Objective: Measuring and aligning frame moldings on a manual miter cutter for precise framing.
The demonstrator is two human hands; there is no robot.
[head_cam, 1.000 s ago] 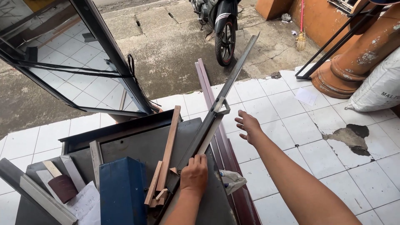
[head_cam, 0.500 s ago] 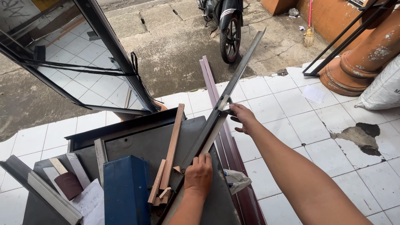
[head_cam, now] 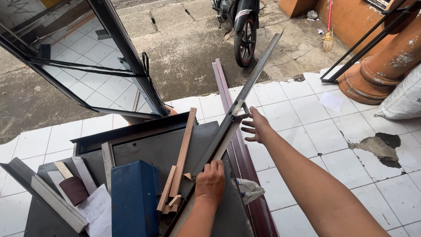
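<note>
Change: my right hand (head_cam: 259,126) has come in from hanging off to the side and now touches the long dark metal bar (head_cam: 239,103) near its small pale bracket (head_cam: 239,107); my left hand (head_cam: 210,180) sits where it was on the bar's lower end.
Left hand: fingers curled and clamped over the bar's near end, pressing it against the grey metal worktop (head_cam: 149,147).
Right hand: fingers spread apart, fingertips against the bar's side by the bracket, not wrapped round it.
Bar: lies diagonally, low end on the worktop under my left hand, high end up and out over the concrete toward the parked motorcycle (head_cam: 239,22).
Doing it well: I judge the left hand should carry the weight while the right only steadies; the free end is long, so any swing should be slow and small.
Nearby on the worktop: wooden strips (head_cam: 182,153) just beside the bar, a blue metal box (head_cam: 133,197), papers and short grey offcuts at the left.
In the way: maroon metal lengths (head_cam: 232,118) lie on the white tiles under the bar; a glazed dark frame (head_cam: 87,66) leans at the left; the motorcycle wheel is near the bar's far tip.
Further off: broom (head_cam: 328,37), orange column base, white sack, broken tile patch.
</note>
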